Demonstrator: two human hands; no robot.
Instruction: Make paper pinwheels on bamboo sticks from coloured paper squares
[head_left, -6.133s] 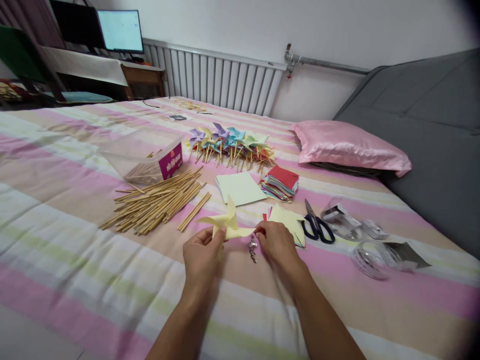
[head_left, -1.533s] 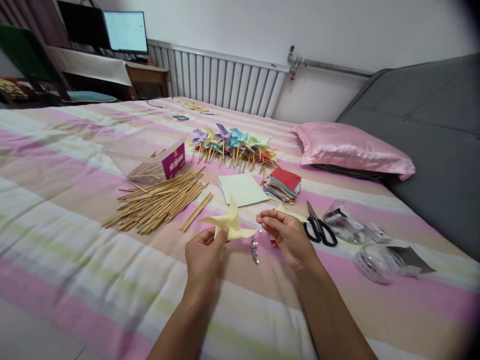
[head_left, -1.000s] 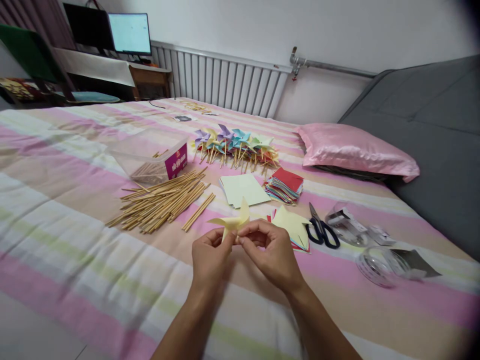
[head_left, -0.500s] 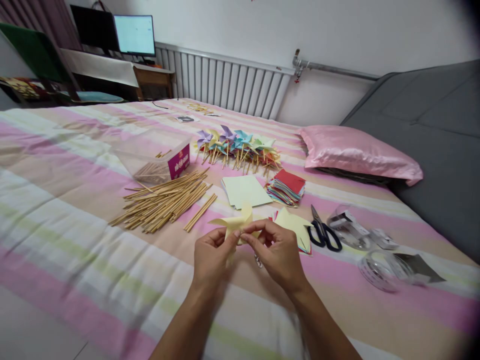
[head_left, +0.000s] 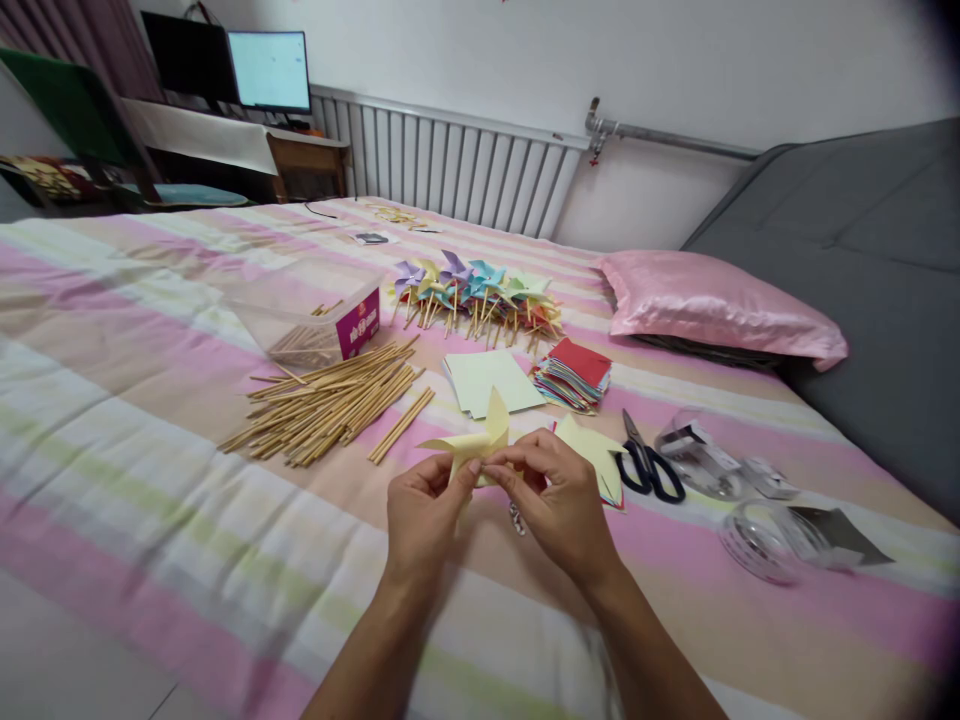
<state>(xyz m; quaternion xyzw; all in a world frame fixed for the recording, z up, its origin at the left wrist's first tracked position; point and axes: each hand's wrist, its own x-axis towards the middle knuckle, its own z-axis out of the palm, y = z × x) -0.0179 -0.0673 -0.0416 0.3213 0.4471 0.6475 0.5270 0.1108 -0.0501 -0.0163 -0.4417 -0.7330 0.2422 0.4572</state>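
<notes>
Between my two hands is a yellow paper pinwheel (head_left: 480, 440), its blades curled and standing up above my fingers. My left hand (head_left: 424, 510) pinches its middle from the left with thumb and fingers. From the right, my right hand (head_left: 559, 500) closes thumb and forefinger at the same centre; whether a pin is there is hidden. Beside the right hand lie cut yellow paper sheets (head_left: 592, 450) and black-handled scissors (head_left: 645, 465). Pale green square sheets (head_left: 491, 382) and a stack of coloured paper (head_left: 574, 372) topped with red lie just beyond.
Loose wooden sticks (head_left: 330, 405) lie to the left, by a clear plastic box (head_left: 300, 300) holding more sticks. Finished pinwheels (head_left: 472, 290) form a row farther back. Tape rolls (head_left: 761, 540) and clear containers (head_left: 697, 455) sit at right. A pink pillow (head_left: 720, 310) rests near the grey headboard.
A yellow blade stands taller and more upright above the fingers now. Both hands stay nearly in place, still pinching the pinwheel's middle.
</notes>
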